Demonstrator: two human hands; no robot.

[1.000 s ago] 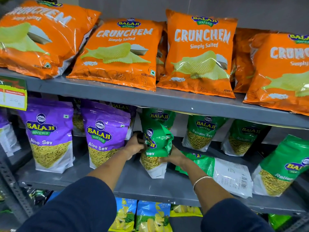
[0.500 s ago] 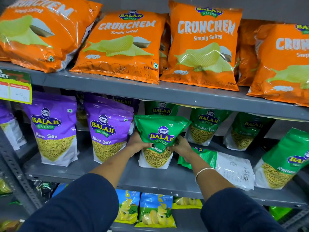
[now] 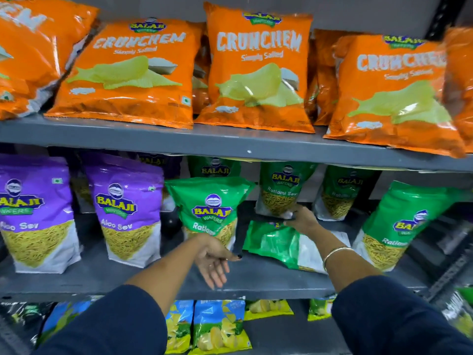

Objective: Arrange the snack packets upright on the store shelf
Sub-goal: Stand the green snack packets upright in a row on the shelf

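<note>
A: Which pkt is next?

B: The flat green packet (image 3: 271,242), lying on its face on the middle shelf (image 3: 268,283). Right hand (image 3: 303,220) is sitting at its far top edge, fingers (image 3: 291,216) curled down over that edge (looks like a pinch, but the motion blur means I can't tell if they're actually closing on it).

A: Which way is it running from the fingers?

B: Long axis is running from the fingertips back toward the person and a bit to the right, so the pkt's bottom end is lying under the right forearm. Tipping it up means pivoting on that near end.

A: And the left?

B: Left hand (image 3: 213,260) is hanging open, palm up, fingers spread and holding nothing, just in front of the standing green packet (image 3: 210,208), which is upright just beyond its fingers. Right hand is clearly nearer the flat one; left is off to that pkt's left, close enough to be steadying it
</note>
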